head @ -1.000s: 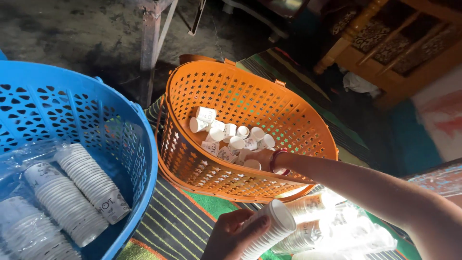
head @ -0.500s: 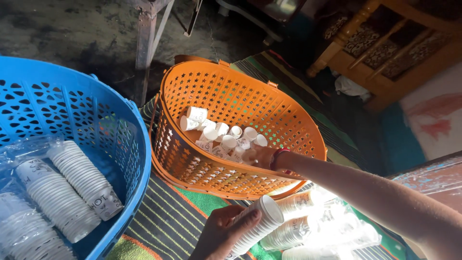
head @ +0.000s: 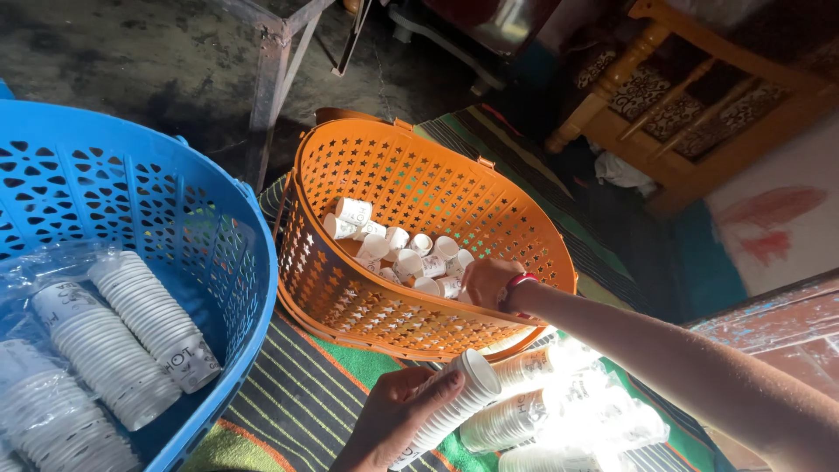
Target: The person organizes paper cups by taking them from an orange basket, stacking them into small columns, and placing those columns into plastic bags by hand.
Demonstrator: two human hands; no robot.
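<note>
My left hand (head: 393,418) grips a stack of white paper cups (head: 454,398) just below the near rim of an orange plastic basket (head: 516,236). My right hand (head: 488,281) reaches over that rim into the basket, down among several loose white cups (head: 398,253) on its bottom. A red band sits on that wrist. Whether the fingers hold a cup is hidden by the hand itself.
A blue plastic basket (head: 188,197) on the left holds bagged stacks of white cups (head: 131,341). More cup stacks in clear wrap (head: 559,406) lie on a striped green mat (head: 297,393). A metal table leg (head: 266,96) and wooden furniture (head: 690,114) stand beyond.
My right hand stays inside the orange basket with little shift. The left hand keeps the cup stack, tilted slightly higher. The view has drifted, moving both baskets a little.
</note>
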